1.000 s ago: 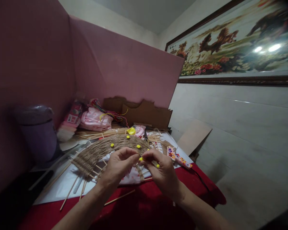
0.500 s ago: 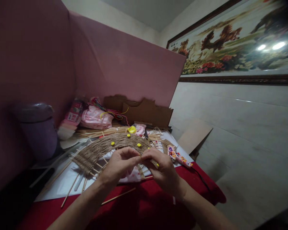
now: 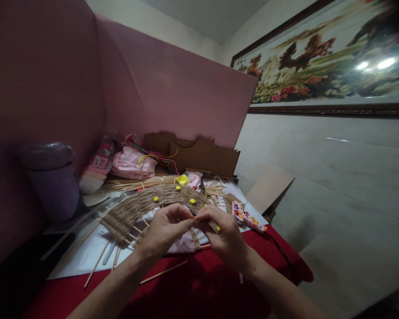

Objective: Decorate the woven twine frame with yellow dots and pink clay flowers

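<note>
My left hand and my right hand meet fingertip to fingertip over the near side of a woven arch. Both are closed in a pinch; a hint of yellow shows between the fingertips, too small to name. The arch is brown cord woven across thin sticks, whose ends poke out at its left and inner edge. Several yellow dots sit on its surface, some partly behind my right hand. Beyond the arch lies a yellow lump. Pink spotted fabric shows under my hands.
Loose sticks lie on the red cloth and white sheet. A purple bin stands left, near a pink bundle. Cardboard leans at the back. A flower-patterned piece lies right.
My fingertips have shifted slightly, with a little yellow now showing between them. The arch and the things around it stay where they were.
</note>
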`<state>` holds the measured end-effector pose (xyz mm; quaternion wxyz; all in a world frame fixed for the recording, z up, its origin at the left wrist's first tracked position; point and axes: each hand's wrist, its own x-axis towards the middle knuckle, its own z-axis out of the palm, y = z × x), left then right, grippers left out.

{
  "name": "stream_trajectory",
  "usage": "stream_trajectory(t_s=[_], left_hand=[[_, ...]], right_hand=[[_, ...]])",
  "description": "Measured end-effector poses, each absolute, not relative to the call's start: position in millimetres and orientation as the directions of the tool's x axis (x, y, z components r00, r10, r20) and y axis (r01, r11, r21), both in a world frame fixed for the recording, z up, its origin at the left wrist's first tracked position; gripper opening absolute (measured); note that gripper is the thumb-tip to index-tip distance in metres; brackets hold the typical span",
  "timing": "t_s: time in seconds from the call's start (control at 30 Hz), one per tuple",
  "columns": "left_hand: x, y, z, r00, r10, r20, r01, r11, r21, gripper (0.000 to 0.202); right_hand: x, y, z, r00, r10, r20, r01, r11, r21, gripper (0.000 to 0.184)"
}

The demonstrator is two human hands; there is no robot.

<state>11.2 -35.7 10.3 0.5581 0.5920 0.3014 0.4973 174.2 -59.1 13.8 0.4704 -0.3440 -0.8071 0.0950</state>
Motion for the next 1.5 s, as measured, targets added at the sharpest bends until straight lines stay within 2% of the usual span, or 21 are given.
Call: stream_trajectory(t_s=[0.33, 0.5, 0.73, 1.0, 1.17, 1.23, 1.3, 1.37, 1.4, 1.5], left_hand=[[9.7, -33.0, 10.1, 0.269, 0.933, 0.239, -0.172, -0.197, 0.965, 0.024], [8.9, -31.3, 9.4, 0.250, 0.943, 0.221, -0.159, -0.185, 0.970, 0.028], [9.9, -33.0, 9.9, 0.246, 0.955, 0.167, -0.139, -0.136, 0.981, 0.030], [12.2, -28.4, 4.7, 0.197, 0.943, 0.268, -0.225, -0.222, 0.949, 0.026], [14.3, -29.1, 1.4, 0.119, 0.910, 0.398, -0.125, -0.384, 0.915, 0.015], [13.2, -29.7, 2.3, 0.094, 0.939, 0.331, -0.156, -0.315, 0.936, 0.011], [10.5, -29.0, 4.8, 0.129, 0.974, 0.184, -0.284, -0.142, 0.948, 0.011], [7.0, -27.1, 7.8, 0.203, 0.975, 0.092, -0.417, 0.001, 0.909, 0.019], [5.4, -25.9, 9.0, 0.235, 0.969, 0.080, -0.466, 0.040, 0.884, 0.023], [2.7, -23.3, 10.7, 0.266, 0.960, 0.084, -0.537, 0.076, 0.840, 0.026]], right_hand=[[171.3, -53.6, 15.6, -0.386, 0.612, 0.690, 0.479, 0.772, -0.418, 0.010], [170.7, -52.1, 18.9, -0.382, 0.650, 0.657, 0.535, 0.736, -0.416, 0.017], [170.9, -48.5, 18.9, -0.406, 0.621, 0.671, 0.495, 0.766, -0.409, 0.011], [172.0, -46.0, 15.6, -0.475, 0.602, 0.641, 0.503, 0.784, -0.363, 0.014], [169.2, -45.1, 21.7, -0.526, 0.561, 0.639, 0.485, 0.815, -0.317, 0.012], [171.6, -36.4, 24.9, -0.425, 0.595, 0.682, 0.493, 0.784, -0.377, 0.008], [178.6, -20.6, 28.0, -0.164, 0.670, 0.724, 0.479, 0.696, -0.535, 0.008], [188.9, -0.5, 29.8, 0.013, 0.773, 0.635, 0.274, 0.608, -0.745, 0.011], [194.3, 9.5, 29.5, 0.036, 0.816, 0.576, 0.162, 0.564, -0.809, 0.015], [207.6, 31.9, 22.6, 0.043, 0.893, 0.448, -0.020, 0.449, -0.893, 0.026]])
